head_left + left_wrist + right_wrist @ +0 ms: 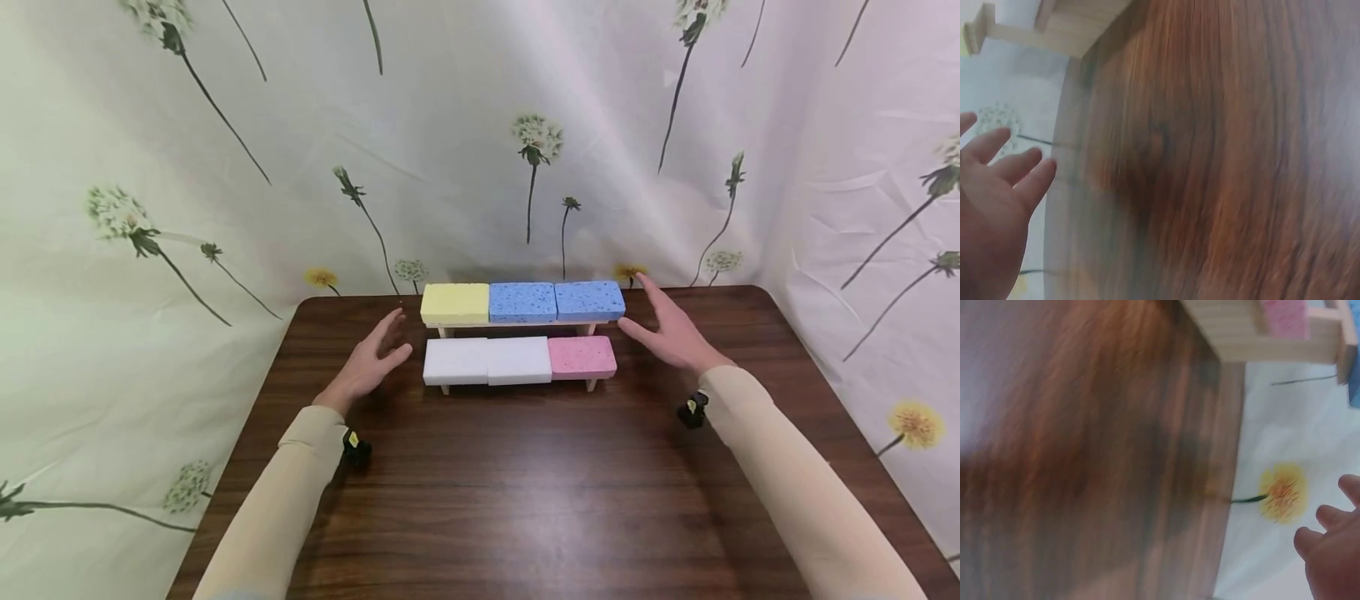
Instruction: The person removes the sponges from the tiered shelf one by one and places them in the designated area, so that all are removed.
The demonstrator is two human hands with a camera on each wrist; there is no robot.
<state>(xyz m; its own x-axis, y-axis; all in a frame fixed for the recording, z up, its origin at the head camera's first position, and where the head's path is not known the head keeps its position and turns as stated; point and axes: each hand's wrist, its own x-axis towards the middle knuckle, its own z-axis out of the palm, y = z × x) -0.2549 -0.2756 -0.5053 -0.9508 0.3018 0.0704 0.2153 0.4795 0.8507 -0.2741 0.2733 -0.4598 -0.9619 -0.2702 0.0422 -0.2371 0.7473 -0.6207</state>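
Note:
A two-step wooden rack stands near the back of the table. Along its upper step lie a yellow sponge and two speckled blue sponges, one in the middle and one at the right end. The lower step bears two white sponges, a left one and a middle one, beside a pink sponge. My left hand hovers just left of the rack, fingers apart and holding nothing. On the other side my right hand is spread, its thumb tip close by the right blue sponge.
The dark wooden table ends right behind the rack at a white curtain printed with dandelions. More of that cloth hangs along the left and right sides. A small black wrist camera sits under my right cuff, another camera under the left.

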